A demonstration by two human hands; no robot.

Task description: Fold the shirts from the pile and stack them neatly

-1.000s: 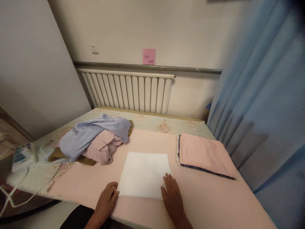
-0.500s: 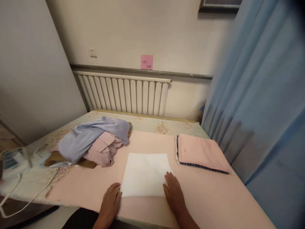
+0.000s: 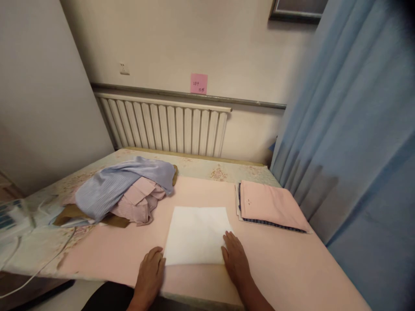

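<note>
A smooth white rectangle that looks like folded cloth (image 3: pixel 198 235) lies flat before me, its top edge narrower than its middle. At its lower left corner rests my left hand (image 3: pixel 149 274), fingers lightly bent and touching the edge. My right hand (image 3: pixel 236 261) lies over the lower right edge, fingers stretched out and thumb a little apart. Neither hand grips the cloth. Under it spreads a pink sheet (image 3: pixel 275 268).
Rumpled clothes with a blue ribbed garment (image 3: pixel 110 185) on top lie at the left. A folded pink stack (image 3: pixel 269 203) lies at the right, beside a blue curtain (image 3: pixel 366 142). A white cord (image 3: pixel 48 268) crosses the left front; a radiator (image 3: pixel 168 125) stands behind.
The view has shifted slightly, so everything sits a little further left in the picture. Both hands stay at the white cloth's sides, with no visible change in their hold.
</note>
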